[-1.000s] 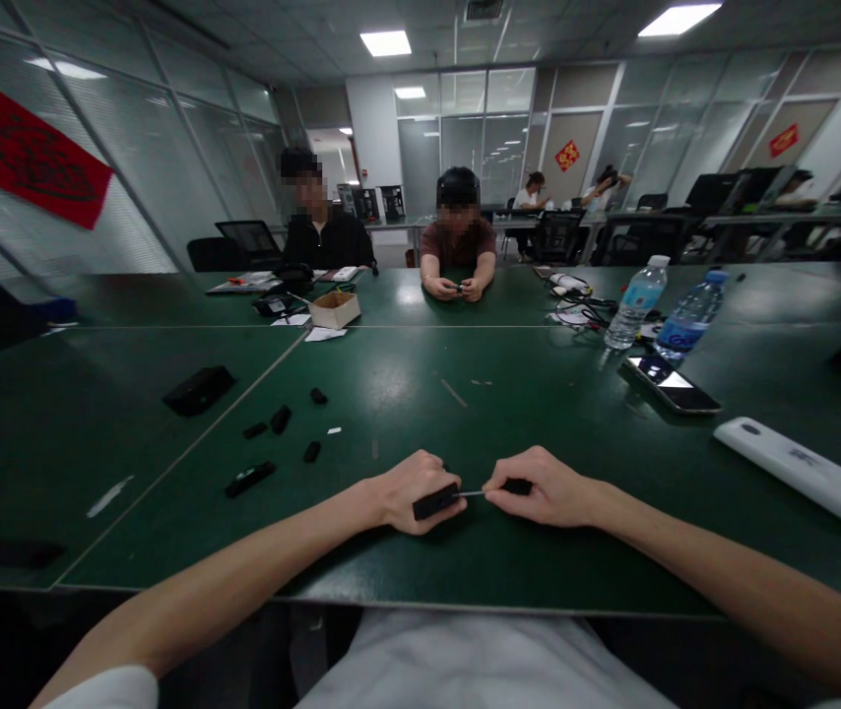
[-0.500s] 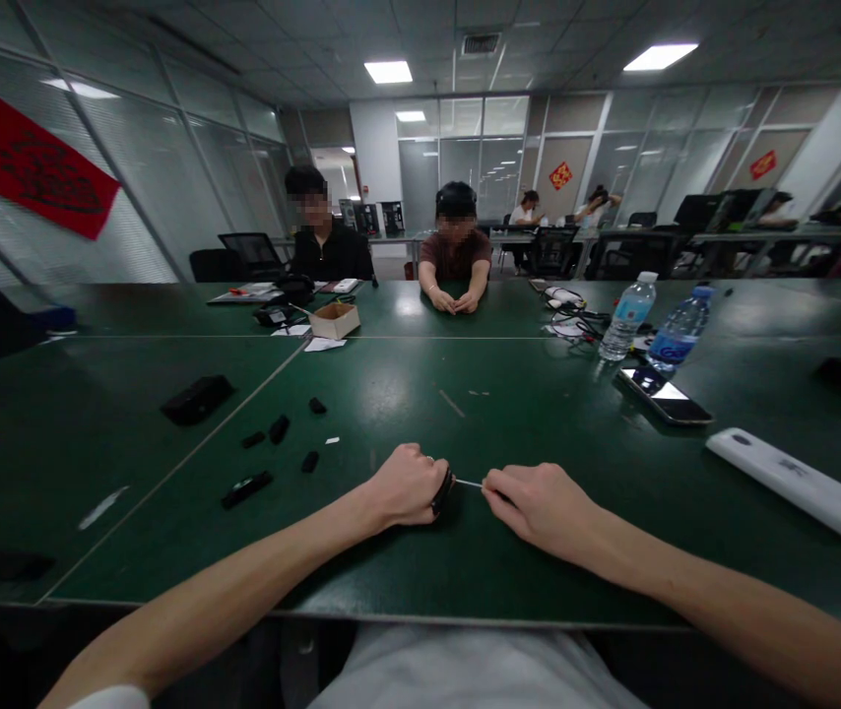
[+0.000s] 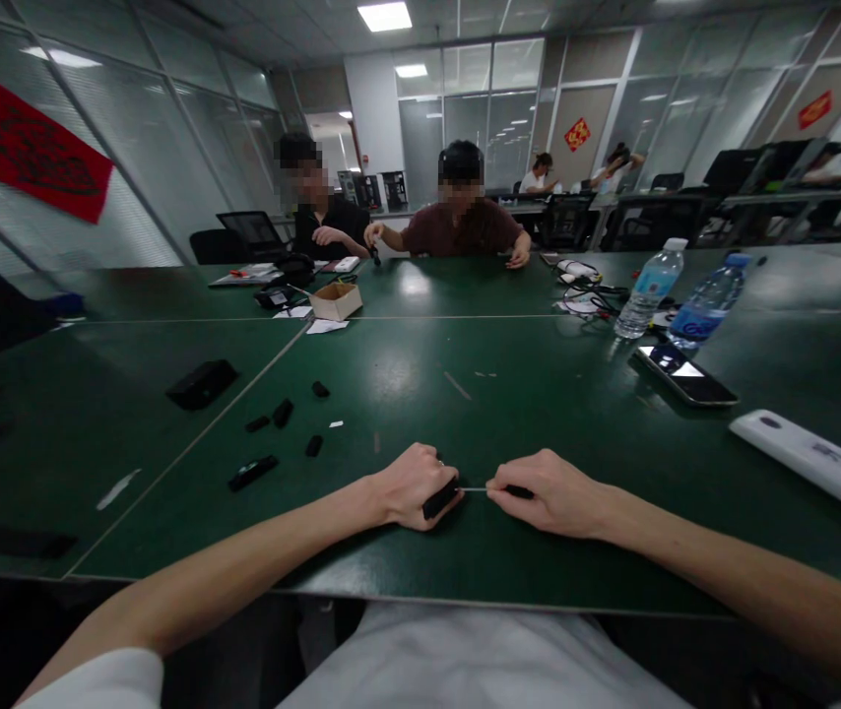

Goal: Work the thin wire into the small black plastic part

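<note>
My left hand (image 3: 415, 483) is closed around a small black plastic piece (image 3: 439, 499) just above the table. In the closed fingers of my right hand (image 3: 557, 492) is a thin screwdriver (image 3: 474, 489), its dark handle partly hidden by the fingers. The metal shaft spans the gap between my hands and points at the black piece. Whether its tip sits in a screw is too small to tell. Left of my hands lie several small black parts (image 3: 283, 413), a longer black part (image 3: 252, 473) and a white scrap (image 3: 336, 424).
A black case (image 3: 203, 384) lies to the left, and an open cardboard box (image 3: 336, 299) stands farther back. On the right are two water bottles (image 3: 652, 288), a phone (image 3: 686, 374), a long white device (image 3: 819, 463) and tangled cables (image 3: 589, 290). Two people sit across the green table (image 3: 420, 374).
The black piece has turned in my left hand, and more of the screwdriver's handle shows. My view has tilted down slightly. Across the table, a person's hands have parted, one reaching to a small dark object.
</note>
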A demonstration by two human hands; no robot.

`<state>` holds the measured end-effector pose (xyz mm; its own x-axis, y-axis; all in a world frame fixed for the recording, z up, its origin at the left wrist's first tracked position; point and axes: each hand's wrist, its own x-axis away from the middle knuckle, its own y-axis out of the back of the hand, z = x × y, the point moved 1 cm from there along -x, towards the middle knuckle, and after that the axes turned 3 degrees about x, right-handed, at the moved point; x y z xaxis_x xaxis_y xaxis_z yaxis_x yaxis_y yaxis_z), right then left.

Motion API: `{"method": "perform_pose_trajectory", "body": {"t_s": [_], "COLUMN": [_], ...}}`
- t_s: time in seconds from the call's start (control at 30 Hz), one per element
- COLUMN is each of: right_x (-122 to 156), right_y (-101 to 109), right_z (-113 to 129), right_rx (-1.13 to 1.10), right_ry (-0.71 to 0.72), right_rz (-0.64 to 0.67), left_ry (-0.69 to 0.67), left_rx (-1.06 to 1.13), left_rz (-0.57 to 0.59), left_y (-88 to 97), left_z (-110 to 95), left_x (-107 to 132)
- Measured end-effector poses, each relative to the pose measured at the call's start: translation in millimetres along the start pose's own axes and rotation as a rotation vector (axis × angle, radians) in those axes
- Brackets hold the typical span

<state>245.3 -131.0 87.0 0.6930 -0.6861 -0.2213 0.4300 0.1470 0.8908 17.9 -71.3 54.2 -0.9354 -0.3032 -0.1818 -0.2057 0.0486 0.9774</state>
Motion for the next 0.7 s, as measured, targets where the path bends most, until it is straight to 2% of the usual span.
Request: {"method": "perform_pose_trajectory", "body": {"t_s": [0.4,0.6,0.7], "right_x": [-3,-4,-3], "right_y": [-3,-3,-1], "right_z": [-10,-10,-8], "right_rx": [-0.153,-0.220,-0.231], "right_ry": [0.057,0.101,0.068], "right_rz": [0.000,-0.105,-0.172], "left_ry": [-0.086,-0.080,-0.047], "left_rx": [0.132,0.170,0.130], "left_rz": [-0.007,-0.019,-0.062], "left_y": [0.4,9.3,14.2], "left_z": [-3,-7,-8], "left_x": [1,-6,-7]}}
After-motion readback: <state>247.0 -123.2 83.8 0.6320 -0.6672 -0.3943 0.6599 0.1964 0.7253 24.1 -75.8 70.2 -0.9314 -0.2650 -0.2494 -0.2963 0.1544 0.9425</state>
